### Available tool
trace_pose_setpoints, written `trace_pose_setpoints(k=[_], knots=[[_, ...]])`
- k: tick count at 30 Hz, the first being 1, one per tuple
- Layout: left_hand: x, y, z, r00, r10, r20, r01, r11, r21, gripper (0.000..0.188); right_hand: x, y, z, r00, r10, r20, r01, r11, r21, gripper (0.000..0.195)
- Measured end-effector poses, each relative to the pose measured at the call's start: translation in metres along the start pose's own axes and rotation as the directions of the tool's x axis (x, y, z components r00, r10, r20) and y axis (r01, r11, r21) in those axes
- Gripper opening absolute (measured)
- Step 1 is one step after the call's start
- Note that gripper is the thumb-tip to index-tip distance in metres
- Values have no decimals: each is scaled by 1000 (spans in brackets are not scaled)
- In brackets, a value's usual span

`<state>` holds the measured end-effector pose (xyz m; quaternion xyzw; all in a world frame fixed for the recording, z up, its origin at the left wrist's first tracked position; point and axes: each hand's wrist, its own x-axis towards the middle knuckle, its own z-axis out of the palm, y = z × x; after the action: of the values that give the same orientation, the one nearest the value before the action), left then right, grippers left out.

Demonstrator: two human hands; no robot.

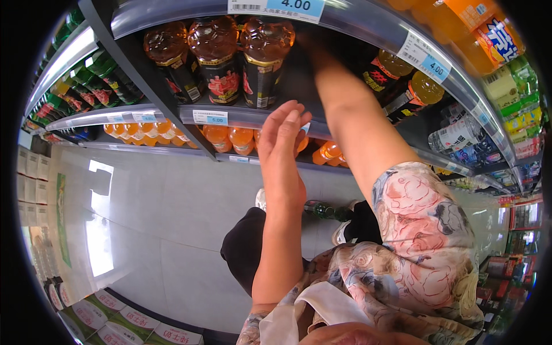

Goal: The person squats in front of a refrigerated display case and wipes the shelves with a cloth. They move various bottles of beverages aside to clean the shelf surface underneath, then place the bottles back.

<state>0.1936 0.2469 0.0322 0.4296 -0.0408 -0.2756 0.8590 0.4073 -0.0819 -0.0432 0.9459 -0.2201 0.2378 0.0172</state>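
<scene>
My left hand (pixel 284 133) is raised in front of the shelf edge, its fingers slightly curled and nothing seen in it. My right arm reaches into the dark shelf bay; my right hand (pixel 308 43) is blurred in shadow beside the dark-labelled amber drink bottles (pixel 217 60), and what it touches cannot be told. These bottles stand upright in a row to its left. Farther right on the same level are bottles with black and orange labels (pixel 392 73). Under the hands, a lower shelf holds orange drink bottles (pixel 241 140).
A shelf rail with price tags (pixel 276 8) curves above my right hand. A dark upright divider (pixel 142 73) stands at the left. Green bottles (pixel 321 210) lie on the floor near my feet. Printed cartons (pixel 129 321) are stacked at the lower left.
</scene>
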Motion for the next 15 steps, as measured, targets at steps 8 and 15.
trace_pose_setpoints(k=[8,15], knots=[[1,-6,11,1000,2,16,-1,998,-63,38,-32,-19,-12,938,-304,169,338,911,-235,41],[0,-6,7,994,76,-80,-82,995,-64,37,-137,-35,-68,979,-58,196,-45,874,484,38]])
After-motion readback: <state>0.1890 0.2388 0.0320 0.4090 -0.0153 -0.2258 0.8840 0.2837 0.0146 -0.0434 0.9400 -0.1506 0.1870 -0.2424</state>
